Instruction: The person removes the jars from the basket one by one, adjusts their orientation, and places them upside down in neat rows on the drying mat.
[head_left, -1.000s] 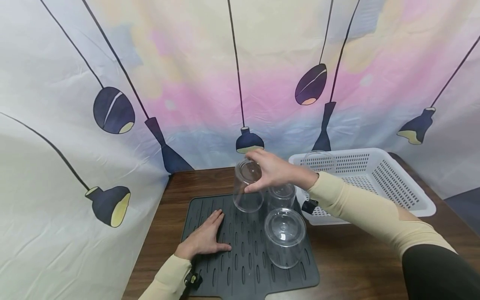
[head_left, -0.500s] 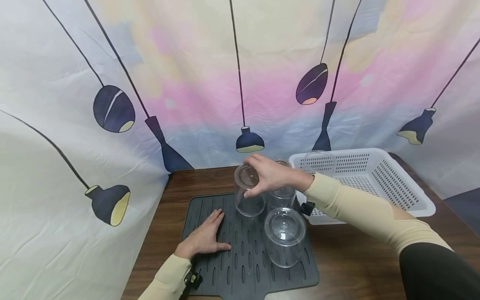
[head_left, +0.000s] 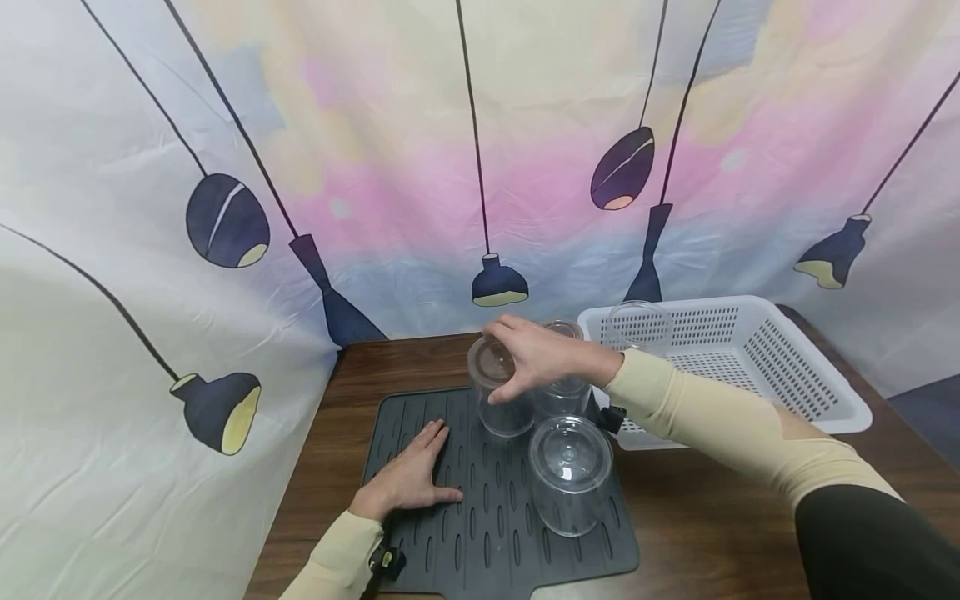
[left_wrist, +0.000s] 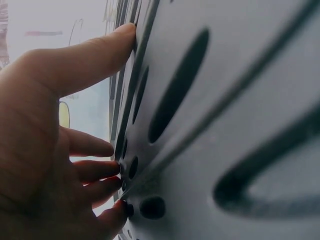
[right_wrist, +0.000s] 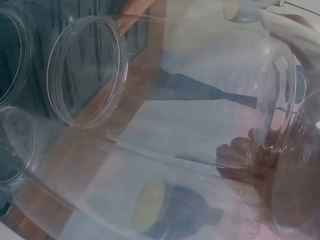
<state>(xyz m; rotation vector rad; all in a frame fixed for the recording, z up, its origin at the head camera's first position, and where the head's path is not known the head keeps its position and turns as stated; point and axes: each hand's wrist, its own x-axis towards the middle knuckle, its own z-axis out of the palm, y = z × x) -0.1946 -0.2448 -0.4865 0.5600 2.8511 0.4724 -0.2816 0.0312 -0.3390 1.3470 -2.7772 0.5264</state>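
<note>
My right hand (head_left: 536,354) grips a clear glass cup (head_left: 506,419) from above, thumb on its near side and fingers round the far side. The cup is mouth down, low over the back of the dark grey ridged mat (head_left: 483,554). Through its clear wall, curled fingers (right_wrist: 240,155) show in the right wrist view. Just right of it stands another clear cup (head_left: 562,398), partly hidden by the hand. A third, inverted cup (head_left: 572,496) is on the mat nearer the front. My left hand (head_left: 405,479) rests on the mat's left side, fingers spread, fingertips at the surface (left_wrist: 50,115).
To the right, a white perforated plastic basket (head_left: 825,392) stands on the brown wooden table (head_left: 697,517), with a clear cup (head_left: 637,321) at its back left. A cloth printed with lamps (head_left: 420,167) hangs behind the table.
The right hand has lowered the held cup and shifted it slightly right, closer to the cup beside it. The left hand has stayed in place on the mat.
</note>
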